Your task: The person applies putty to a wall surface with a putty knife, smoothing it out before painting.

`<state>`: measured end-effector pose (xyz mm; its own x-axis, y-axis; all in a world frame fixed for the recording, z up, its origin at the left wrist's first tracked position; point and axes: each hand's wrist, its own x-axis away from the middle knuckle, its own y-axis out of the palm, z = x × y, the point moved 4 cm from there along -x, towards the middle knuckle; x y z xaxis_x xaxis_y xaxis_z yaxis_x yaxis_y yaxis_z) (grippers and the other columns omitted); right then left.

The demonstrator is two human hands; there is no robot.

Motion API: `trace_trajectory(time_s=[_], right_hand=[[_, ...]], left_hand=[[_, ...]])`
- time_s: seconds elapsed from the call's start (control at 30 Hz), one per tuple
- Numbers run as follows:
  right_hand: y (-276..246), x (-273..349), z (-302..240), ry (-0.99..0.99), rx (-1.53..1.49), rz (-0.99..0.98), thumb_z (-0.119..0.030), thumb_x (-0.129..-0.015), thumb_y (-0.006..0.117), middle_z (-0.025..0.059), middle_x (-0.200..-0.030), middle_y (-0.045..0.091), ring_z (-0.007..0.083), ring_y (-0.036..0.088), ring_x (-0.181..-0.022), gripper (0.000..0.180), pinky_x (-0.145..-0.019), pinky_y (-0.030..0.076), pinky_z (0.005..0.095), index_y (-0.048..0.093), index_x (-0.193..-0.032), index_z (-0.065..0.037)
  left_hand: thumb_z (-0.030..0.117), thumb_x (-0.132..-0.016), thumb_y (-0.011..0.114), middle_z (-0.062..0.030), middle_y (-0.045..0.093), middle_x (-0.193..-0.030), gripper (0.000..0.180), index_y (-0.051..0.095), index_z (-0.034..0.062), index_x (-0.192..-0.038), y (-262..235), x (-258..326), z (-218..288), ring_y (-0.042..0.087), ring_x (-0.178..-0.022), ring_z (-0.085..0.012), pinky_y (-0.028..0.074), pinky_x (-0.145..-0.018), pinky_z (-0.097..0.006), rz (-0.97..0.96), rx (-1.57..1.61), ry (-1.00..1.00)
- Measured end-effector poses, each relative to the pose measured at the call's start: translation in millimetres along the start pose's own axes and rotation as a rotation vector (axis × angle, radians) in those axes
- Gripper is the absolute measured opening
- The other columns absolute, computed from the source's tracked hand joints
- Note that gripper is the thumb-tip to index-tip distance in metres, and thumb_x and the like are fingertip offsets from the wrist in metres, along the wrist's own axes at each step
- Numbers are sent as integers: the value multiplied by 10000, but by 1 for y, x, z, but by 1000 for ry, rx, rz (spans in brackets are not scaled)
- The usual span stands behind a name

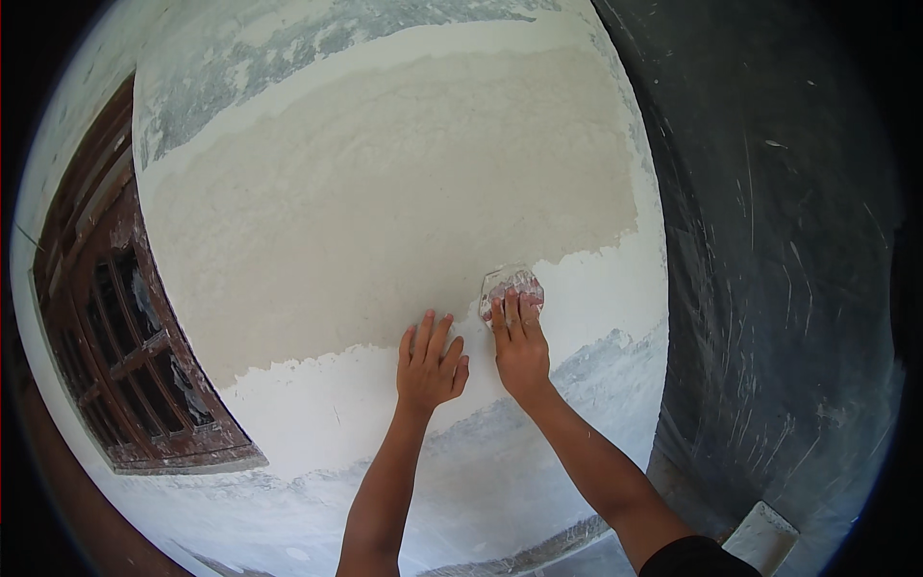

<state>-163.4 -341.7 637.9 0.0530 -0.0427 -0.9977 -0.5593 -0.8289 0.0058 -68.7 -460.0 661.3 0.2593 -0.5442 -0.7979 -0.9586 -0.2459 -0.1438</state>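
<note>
In front of me stands a wall (317,413) with a broad beige patch (404,183) on it, bordered by white and grey areas. My left hand (430,363) lies on the wall at the lower edge of that patch, fingers spread and holding nothing. To its right, my right hand (520,351) holds a small flat, many-sided pad (502,282) against the wall, at the line where beige meets white. The pad looks whitish and smeared, with reddish parts showing; its exact kind I cannot make out. My fingers cover its lower part.
A brown window frame with barred panes (144,356) is set in the wall at the left. Right of the wall's edge hangs or stands a dark, scratched surface (769,240). A pale, white-rimmed rectangular container (764,537) is at the lower right, near my right sleeve.
</note>
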Motion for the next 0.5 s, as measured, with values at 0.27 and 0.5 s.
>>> trace_trajectory(time_s=[0.27, 0.5], right_hand=[[-51, 28, 2, 17, 1, -36, 12, -789, 625, 193, -1313, 567, 320, 601, -1145, 430, -1037, 430, 461, 629, -1216, -33], [-69, -58, 42, 385, -516, 91, 84, -786, 603, 141, -904, 536, 318, 604, -782, 470, -712, 489, 434, 614, -1233, -60]], left_hand=[[250, -849, 557, -147, 524, -1325, 254, 576, 82, -1039, -2, 2, -2, 432, -1313, -352, 341, -1020, -515, 2, -5, 11], [245, -844, 559, -150, 530, -1310, 258, 572, 81, -1043, -2, 1, -2, 439, -1305, -351, 346, -1012, -509, -6, -12, 11]])
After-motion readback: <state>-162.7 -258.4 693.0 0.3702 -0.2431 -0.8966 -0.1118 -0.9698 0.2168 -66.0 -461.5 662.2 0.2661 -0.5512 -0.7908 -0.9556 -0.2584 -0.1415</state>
